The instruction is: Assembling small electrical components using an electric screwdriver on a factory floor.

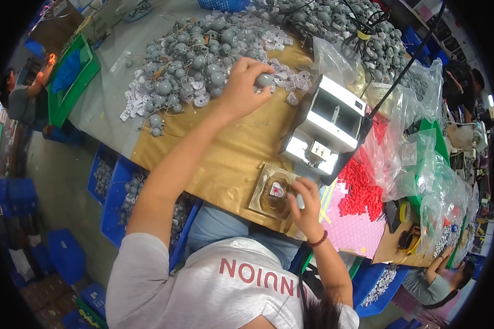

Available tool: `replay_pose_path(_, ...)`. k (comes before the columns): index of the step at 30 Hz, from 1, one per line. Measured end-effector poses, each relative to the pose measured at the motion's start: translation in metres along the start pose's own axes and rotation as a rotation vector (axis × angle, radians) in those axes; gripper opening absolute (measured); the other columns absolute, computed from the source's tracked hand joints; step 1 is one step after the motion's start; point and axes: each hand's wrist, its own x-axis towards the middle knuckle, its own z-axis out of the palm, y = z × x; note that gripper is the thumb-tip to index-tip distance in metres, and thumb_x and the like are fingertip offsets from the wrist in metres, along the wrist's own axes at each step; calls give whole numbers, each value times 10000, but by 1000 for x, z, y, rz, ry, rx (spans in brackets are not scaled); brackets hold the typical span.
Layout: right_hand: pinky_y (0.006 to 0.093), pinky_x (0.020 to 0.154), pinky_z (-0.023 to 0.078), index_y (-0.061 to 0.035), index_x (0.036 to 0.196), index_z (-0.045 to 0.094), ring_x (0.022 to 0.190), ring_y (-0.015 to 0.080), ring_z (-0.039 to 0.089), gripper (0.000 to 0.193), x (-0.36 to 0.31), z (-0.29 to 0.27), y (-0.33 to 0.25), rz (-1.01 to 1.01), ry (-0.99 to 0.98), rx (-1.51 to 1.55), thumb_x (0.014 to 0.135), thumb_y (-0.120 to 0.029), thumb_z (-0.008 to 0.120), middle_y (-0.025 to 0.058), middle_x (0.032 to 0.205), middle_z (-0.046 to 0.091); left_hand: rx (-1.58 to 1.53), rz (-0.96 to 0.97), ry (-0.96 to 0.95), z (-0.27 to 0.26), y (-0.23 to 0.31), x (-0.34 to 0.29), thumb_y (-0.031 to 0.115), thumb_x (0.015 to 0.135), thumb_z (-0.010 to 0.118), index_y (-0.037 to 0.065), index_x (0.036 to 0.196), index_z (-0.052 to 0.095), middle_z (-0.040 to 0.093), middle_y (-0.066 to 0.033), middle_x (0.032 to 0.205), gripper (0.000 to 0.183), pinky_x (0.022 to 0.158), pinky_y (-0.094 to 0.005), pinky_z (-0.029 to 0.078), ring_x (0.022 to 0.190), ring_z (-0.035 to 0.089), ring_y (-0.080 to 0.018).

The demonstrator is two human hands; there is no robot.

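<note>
My left hand (242, 90) reaches out over the far part of the table, its fingers closed round a grey ball (264, 80). Beside it lies a heap of grey balls (217, 78) mixed with small whitish flat pieces (200, 101). Near the table's front edge, my right hand (309, 211) is at the right side of a square block (256, 204) with a round recess. A small white piece with a red mark (276, 189) sits in that recess. Between the right thumb and fingers shows something small and pale (300, 201), too small to name.
A white and black machine (335, 118) stands right of my left hand. Red small parts (361, 189) lie on a pink sheet (362, 236), with clear plastic bags (392, 156) beyond. Blue bins (115, 219) stand below the table's left edge. Other people work at both sides.
</note>
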Motion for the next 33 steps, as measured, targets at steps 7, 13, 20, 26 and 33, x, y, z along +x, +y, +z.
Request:
replay_pose_path(7, 457, 1039, 454, 10, 1357, 532, 1253, 415, 533, 675, 69, -29, -54, -343, 295, -107, 745, -7, 815, 259, 1377, 501, -906, 79, -284, -64, 121, -55, -35, 827, 631, 64, 1195, 625, 528, -70, 1227, 381, 971, -380, 510, 1200, 534, -181)
replay_pose_path(13, 253, 778, 551, 18, 1309, 586, 856, 125, 674, 363, 60, -32, -63, 283, -163, 741, 956, -22, 660, 79, 1045, 706, -1307, -68, -402, -53, 127, -117, -72, 828, 621, 26, 1216, 581, 514, -106, 1262, 402, 1066, -370, 430, 1247, 501, -221)
replay_pose_path(20, 270, 769, 539, 9, 1144, 679, 927, 121, 652, 245, -2, -26, -29, 427, -246, 556, 905, -36, 708, 52, 1023, 698, -787, -339, -326, -22, 95, -205, 16, 822, 722, 64, 1034, 572, 582, -79, 1141, 265, 931, -314, 459, 1052, 577, -189)
replay_pose_path(26, 401, 720, 507, -69, 947, 708, 836, 289, 609, 214, -3, 9, -24, -148, -40, -247, 747, 6, 718, 68, 921, 656, -343, -158, -406, -8, 99, -241, 27, 790, 747, 56, 981, 615, 591, -121, 1103, 234, 873, -342, 492, 992, 616, -259)
replay_pose_path(33, 399, 785, 473, -75, 1016, 693, 964, 272, 585, 264, 1, 24, -13, -217, -90, -459, 754, -66, 657, 72, 1030, 640, -232, -58, -421, 8, 93, -242, 42, 784, 739, 54, 929, 632, 580, -95, 1061, 181, 862, -384, 500, 1019, 582, -289)
